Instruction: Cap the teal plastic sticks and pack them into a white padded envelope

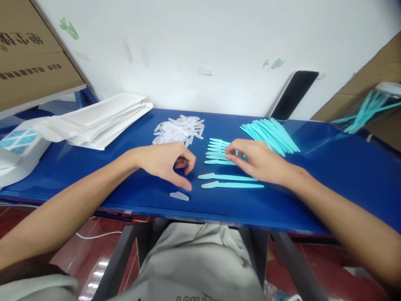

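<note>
My left hand hovers over the table with fingers curled and thumb apart, nothing visible in it. Just below its thumb lies a single translucent white blade cover. My right hand has thumb and fingertips closed on a teal eyebrow razor in a row of several; its grip is partly hidden by the fingers. Nearer me, two more eyebrow razors lie side by side, heads to the left. Behind my left hand sits a pile of white blade covers. A heap of teal razors lies beyond my right hand.
White flat packets are stacked at the left, beside a white device. A phone leans on the white wall. At the right, a clear container holds teal sticks. Cardboard boxes flank the blue table.
</note>
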A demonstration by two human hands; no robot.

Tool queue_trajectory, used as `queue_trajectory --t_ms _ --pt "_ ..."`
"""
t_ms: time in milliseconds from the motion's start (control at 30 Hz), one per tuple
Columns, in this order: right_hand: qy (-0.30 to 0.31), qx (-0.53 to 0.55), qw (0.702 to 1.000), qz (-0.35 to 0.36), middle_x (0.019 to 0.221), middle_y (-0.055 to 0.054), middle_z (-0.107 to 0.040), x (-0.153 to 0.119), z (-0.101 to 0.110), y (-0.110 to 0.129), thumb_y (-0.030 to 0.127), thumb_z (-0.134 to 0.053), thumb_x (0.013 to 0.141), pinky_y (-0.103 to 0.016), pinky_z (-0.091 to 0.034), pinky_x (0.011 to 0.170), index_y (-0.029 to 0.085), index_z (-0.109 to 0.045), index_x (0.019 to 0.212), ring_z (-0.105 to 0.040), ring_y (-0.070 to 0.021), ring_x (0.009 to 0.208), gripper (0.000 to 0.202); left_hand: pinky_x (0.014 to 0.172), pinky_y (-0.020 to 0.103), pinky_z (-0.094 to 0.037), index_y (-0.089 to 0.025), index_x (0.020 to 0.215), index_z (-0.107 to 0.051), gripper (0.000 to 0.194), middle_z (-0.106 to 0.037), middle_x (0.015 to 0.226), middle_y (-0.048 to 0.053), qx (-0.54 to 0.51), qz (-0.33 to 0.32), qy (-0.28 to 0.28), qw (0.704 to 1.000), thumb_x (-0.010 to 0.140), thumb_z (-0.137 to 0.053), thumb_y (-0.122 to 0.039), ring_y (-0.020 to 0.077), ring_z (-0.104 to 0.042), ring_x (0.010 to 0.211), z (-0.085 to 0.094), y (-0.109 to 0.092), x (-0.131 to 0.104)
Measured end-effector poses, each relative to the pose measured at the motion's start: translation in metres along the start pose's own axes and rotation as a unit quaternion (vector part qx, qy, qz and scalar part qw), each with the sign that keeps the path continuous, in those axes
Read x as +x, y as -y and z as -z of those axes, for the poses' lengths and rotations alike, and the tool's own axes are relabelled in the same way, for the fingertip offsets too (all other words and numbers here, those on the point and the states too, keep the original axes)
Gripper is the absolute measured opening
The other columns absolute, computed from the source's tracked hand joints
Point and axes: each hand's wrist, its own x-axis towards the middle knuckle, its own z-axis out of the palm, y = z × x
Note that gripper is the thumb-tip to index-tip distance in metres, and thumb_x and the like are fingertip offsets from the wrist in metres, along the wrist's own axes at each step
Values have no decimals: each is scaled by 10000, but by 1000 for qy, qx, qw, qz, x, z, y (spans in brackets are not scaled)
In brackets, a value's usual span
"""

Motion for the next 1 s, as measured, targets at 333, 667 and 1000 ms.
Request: queue_trajectory --t_ms 333,667,1000 --pt "26 -9 1000 -15 956 -64 -718 -2 -1 -2 214 -527 976 -302 -440 724 194 -659 982 -644 -201 800 133 574 222 -450 -233 897 -766 156 -684 755 -8 14 36 11 999 877 -738 -385 127 -613 643 6 7 -2" --pt "23 -21 1000 0 966 -58 -740 -2 -6 -1 234 -533 973 -302 -450 714 195 -689 1008 -674 -209 808 164 794 267 -535 -172 1186 -681 293 -739 1062 75 -3 13 -408 913 1030 -528 -368 155 -681 901 -16 14 17" --pt "-44 -38 998 13 838 -43 -667 -2 -9 2 240 -519 990 -301 -419 657 188 -686 983 -598 -182 699 175 851 326 -575 -182 989 -584 246 -794 1029 89 -247 -7 -335 909 980 -661 -415 217 -764 990 -33 5 26"
